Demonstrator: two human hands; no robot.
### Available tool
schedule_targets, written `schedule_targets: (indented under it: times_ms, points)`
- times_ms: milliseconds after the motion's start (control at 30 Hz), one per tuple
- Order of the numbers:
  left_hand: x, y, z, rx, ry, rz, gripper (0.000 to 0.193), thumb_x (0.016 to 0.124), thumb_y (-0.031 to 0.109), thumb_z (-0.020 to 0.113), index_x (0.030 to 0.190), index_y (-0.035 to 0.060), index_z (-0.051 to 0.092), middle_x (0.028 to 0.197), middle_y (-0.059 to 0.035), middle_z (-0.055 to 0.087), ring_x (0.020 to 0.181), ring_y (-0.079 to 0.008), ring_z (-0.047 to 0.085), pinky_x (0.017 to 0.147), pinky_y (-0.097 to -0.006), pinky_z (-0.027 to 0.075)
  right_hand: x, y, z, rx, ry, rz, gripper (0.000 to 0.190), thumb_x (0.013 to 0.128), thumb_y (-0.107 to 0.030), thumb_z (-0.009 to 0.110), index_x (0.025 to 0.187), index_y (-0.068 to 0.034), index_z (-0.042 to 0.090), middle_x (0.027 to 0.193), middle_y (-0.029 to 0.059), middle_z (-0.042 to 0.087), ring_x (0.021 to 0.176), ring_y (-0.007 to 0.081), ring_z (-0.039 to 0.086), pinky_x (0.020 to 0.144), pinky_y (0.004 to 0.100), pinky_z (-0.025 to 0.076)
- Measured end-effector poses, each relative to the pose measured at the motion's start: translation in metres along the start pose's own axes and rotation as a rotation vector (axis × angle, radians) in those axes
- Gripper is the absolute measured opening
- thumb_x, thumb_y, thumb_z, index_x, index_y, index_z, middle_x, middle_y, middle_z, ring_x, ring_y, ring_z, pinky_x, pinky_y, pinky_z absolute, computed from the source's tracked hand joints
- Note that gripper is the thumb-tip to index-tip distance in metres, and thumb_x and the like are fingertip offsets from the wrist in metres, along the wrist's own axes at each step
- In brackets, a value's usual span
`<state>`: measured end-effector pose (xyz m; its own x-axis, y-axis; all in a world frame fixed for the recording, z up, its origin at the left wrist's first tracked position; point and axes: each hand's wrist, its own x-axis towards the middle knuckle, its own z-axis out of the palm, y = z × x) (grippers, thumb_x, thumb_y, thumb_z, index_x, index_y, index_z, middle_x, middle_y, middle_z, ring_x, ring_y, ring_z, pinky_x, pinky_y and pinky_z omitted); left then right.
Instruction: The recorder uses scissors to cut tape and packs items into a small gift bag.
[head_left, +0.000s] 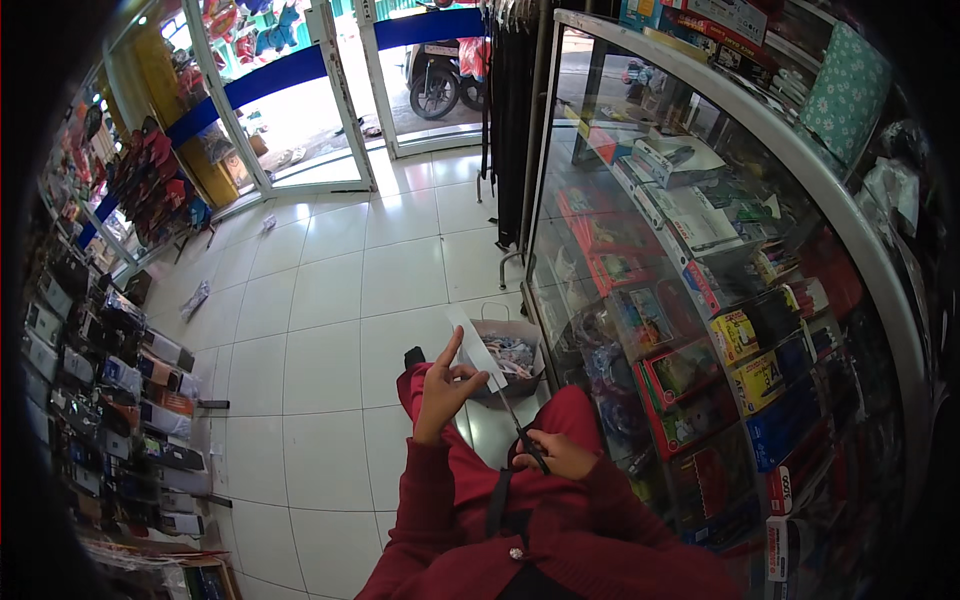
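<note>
My left hand (442, 386) is raised over my lap, its index finger pointing up. A narrow white strip, apparently paper (474, 354), is pinched near its lower end by the thumb and bent fingers. My right hand (566, 454) grips the black handles of a pair of scissors (534, 452). Their metal blades point up and away, with the tips close to the strip's lower end. Whether the tips touch the strip I cannot tell. Behind the strip, a paper bag (529, 387) with looped handles stands on the tiled floor, holding a jumble of small pieces.
On my right runs a glass display case (847, 180) stocked with boxed stationery. Hanging phone cases or wallets (112, 375) line the left side. Glass doors (289, 97) stand ahead, with a motorcycle (435, 86) outside. Small crumpled wrappers (195, 298) lie on the floor tiles (322, 379).
</note>
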<state>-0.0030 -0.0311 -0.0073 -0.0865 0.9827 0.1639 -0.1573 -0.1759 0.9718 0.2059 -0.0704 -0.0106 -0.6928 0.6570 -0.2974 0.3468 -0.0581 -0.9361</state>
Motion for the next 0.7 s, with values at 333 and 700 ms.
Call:
schedule_targets:
  times_ms: [333,700]
  points:
    - [-0.0006,-0.0005,-0.0007,0.012,-0.005,-0.012,0.073,0.068,-0.003,0.061,0.128,0.0054,0.021,0.079,-0.0013,0.054,0.063,-0.0042,0.049,0.055,-0.0157,0.042,0.0006,0.0047,0.0012,0.001,0.018,-0.028,0.031,0.075,-0.028,0.06,0.084,-0.002,0.048,0.066,0.0039,0.054,0.064,0.0077,0.053,0.059,0.0221,0.041]
    - [-0.0012,-0.005,-0.0008,-0.023,-0.008,-0.041,0.073,0.067,-0.006,0.06,0.127,0.0018,0.02,0.121,-0.0097,0.038,0.066,-0.0045,0.048,0.058,-0.0167,0.042,0.0002,0.0086,0.002,0.051,0.025,-0.043,0.033,0.075,-0.031,0.06,0.083,-0.002,0.048,0.065,0.0033,0.054,0.064,0.0077,0.053,0.058,0.0225,0.041]
